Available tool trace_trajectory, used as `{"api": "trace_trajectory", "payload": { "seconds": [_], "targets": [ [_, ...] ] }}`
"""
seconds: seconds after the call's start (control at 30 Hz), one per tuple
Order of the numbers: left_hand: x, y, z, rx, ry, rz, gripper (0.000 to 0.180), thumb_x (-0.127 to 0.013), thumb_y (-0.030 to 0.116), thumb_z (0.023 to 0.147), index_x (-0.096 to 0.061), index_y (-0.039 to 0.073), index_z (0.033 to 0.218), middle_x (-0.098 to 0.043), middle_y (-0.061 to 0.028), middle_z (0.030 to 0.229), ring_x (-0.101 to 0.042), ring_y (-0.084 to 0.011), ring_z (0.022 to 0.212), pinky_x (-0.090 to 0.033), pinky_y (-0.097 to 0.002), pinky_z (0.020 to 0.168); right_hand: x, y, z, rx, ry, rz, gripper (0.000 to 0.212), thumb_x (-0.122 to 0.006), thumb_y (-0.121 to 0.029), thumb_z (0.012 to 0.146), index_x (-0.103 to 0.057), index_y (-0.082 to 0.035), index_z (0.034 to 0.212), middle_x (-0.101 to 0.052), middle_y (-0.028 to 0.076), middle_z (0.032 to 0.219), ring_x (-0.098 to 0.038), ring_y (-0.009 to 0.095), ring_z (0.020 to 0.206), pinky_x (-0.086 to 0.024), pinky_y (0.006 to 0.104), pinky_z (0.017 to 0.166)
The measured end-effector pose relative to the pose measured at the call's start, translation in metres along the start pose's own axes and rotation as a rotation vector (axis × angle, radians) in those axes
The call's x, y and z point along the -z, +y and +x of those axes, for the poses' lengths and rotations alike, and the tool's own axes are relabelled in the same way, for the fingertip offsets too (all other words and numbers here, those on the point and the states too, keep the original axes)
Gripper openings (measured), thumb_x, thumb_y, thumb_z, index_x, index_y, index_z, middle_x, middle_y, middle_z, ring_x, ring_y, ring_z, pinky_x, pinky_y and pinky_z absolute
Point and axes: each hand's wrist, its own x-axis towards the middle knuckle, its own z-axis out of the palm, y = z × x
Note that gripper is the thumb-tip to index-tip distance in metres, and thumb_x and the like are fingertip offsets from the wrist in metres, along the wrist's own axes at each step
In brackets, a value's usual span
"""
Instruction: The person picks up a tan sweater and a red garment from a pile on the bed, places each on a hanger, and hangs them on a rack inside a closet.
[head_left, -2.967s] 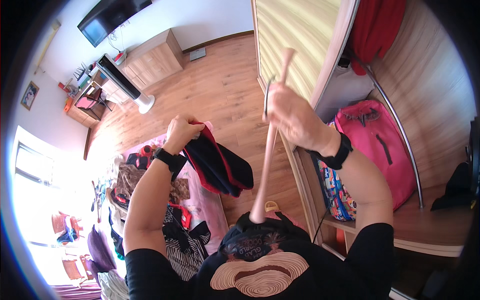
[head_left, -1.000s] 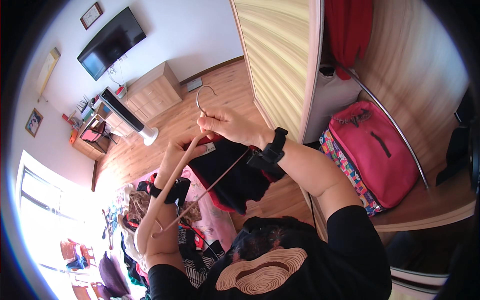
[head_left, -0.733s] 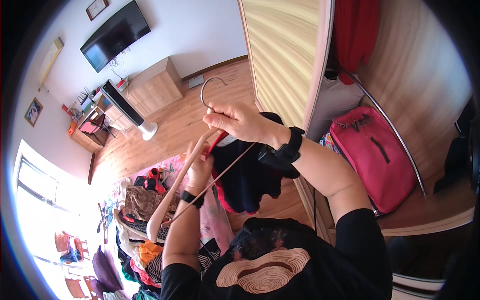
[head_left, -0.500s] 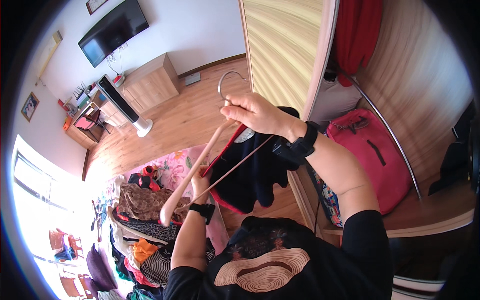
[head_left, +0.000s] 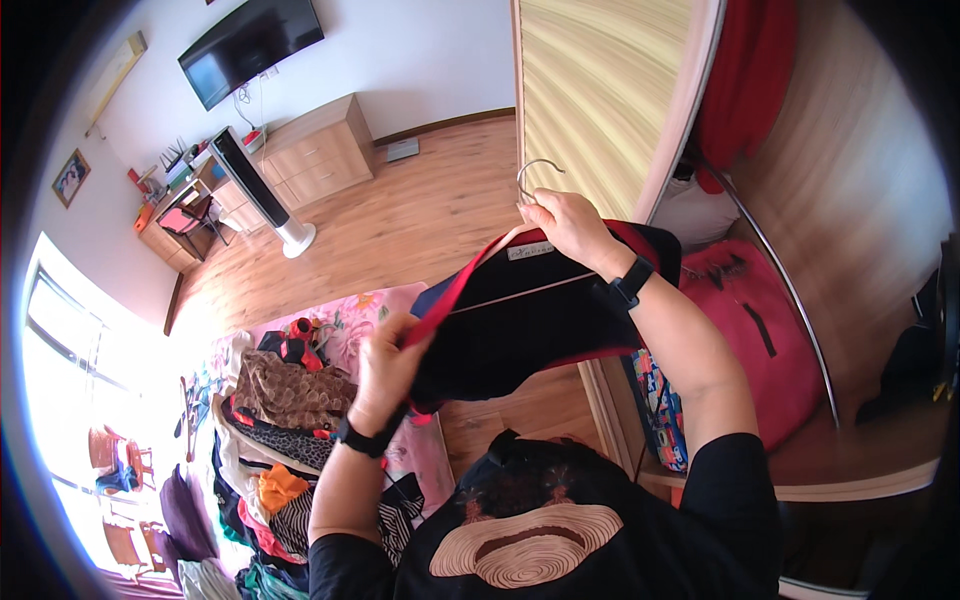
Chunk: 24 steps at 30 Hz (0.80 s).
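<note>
A clothes hanger (head_left: 517, 233) with a metal hook is pinched just below the hook by my right hand (head_left: 572, 225), whose fingers are closed. On it hangs a dark garment (head_left: 510, 345) with red trim and a pale label inside the neck. Its far shoulder drapes over the hanger beneath my right wrist. My left hand (head_left: 388, 365) is closed on the red edge at the other shoulder, pulling it out to the left. The hanger's thin crossbar shows across the dark lining, while its left arm is mostly covered by cloth.
Left of me, a heap of clothes (head_left: 300, 400) lies on a pink floral bedspread (head_left: 350, 300). At my right stands an open wardrobe holding a large pink bag (head_left: 740, 330), with a chrome rail (head_left: 790, 280) before it. A tower fan (head_left: 250, 180) stands farther off.
The hanger's left arm has gone inside the garment, which now spreads across both sides. My left hand has come up onto its red edge, and my right hand has shifted right with the hanger.
</note>
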Motion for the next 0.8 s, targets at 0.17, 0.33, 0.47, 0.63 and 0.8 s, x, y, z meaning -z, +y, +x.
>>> {"api": "trace_trajectory", "payload": {
  "seconds": [0.17,0.33,0.47,0.63,0.8],
  "targets": [
    [-0.034,0.03,-0.027,-0.137,-0.155,0.008,0.015,-0.064,0.006,0.08,-0.059,0.001,0.093,-0.061,-0.017,0.08,-0.064,-0.0273,0.073,-0.05,-0.0325,0.065,0.006,-0.028,0.004,-0.051,0.12,0.105,0.033,-0.053,-0.027,0.091,-0.046,-0.002,0.071,-0.051,0.019,0.06,-0.051,0.039,0.059,-0.036,0.0467,0.054],
    [-0.005,0.024,-0.029,-0.283,-0.199,0.058,0.019,-0.063,0.003,0.079,-0.064,0.001,0.098,-0.066,-0.0128,0.089,-0.064,-0.0243,0.082,-0.05,-0.0319,0.075,0.026,-0.051,-0.008,0.013,0.177,0.281,0.028,-0.056,-0.02,0.091,-0.047,-0.001,0.073,-0.048,0.015,0.058,-0.046,0.029,0.052,-0.037,0.0353,0.051],
    [0.058,0.031,-0.013,-0.145,0.327,-0.097,0.019,-0.052,0.007,0.089,-0.061,-0.001,0.104,-0.064,-0.01,0.097,-0.059,-0.0179,0.09,-0.044,-0.0278,0.083,0.031,-0.047,-0.016,-0.007,0.199,0.472,0.026,-0.054,-0.018,0.093,-0.05,0.0,0.074,-0.049,0.003,0.063,-0.043,0.01,0.057,-0.038,0.0254,0.053],
    [0.088,-0.003,0.006,0.268,-0.197,-0.611,0.06,-0.026,0.046,0.099,-0.053,-0.004,0.115,-0.06,-0.0112,0.11,-0.054,-0.0167,0.105,-0.037,-0.0301,0.097,0.026,-0.048,-0.017,-0.03,0.213,0.668,0.027,-0.053,-0.018,0.094,-0.05,-0.001,0.074,-0.05,0.0,0.064,-0.044,0.007,0.058,-0.038,0.0227,0.053],
    [0.088,-0.029,-0.004,0.215,-0.039,-0.338,0.042,-0.039,0.037,0.098,-0.055,0.0,0.087,-0.053,-0.0015,0.081,-0.047,-0.0092,0.078,-0.039,-0.0255,0.071,0.024,-0.052,-0.02,-0.024,0.234,0.624,0.027,-0.053,-0.018,0.094,-0.05,-0.001,0.074,-0.05,0.001,0.063,-0.044,0.008,0.056,-0.039,0.0232,0.053]
  ]
}}
